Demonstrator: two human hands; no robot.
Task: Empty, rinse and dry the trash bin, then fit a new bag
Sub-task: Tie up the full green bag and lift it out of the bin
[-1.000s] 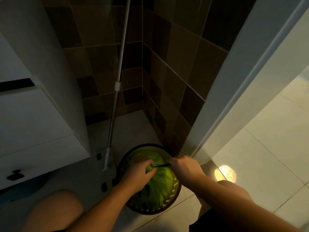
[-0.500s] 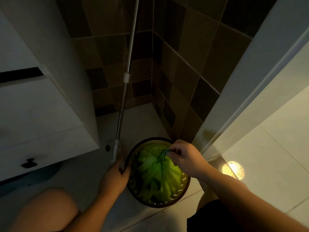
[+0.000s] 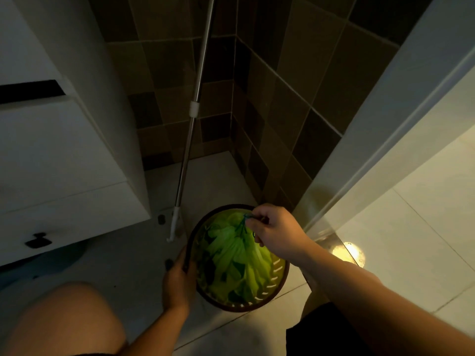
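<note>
So the round brown trash bin [image 3: 279, 286] with slotted sides sits on the pale floor tiles [image 3: 221, 181], tucked into the corner where the dark tiled wall [image 3: 282, 104] meets the white door frame [image 3: 385, 140], near the bottom middle of the view. The green bag [image 3: 236, 258] is in the bin, its top bunched up into a gathered neck toward the far right side of the rim. The right hand [image 3: 277, 232] has its fingers curled tight, pinching the dark drawstring at that neck. The left hand [image 3: 178, 281] is wrapped around the near left edge of the rim, thumb hooked over it. Just left of the bin a metal mop handle [image 3: 190, 140] leans up into the corner, its white foot on the floor. Farther left is a white cabinet [image 3: 64, 163] with a dark handle. A bare knee [image 3: 64, 319] shows at the near left.
</note>
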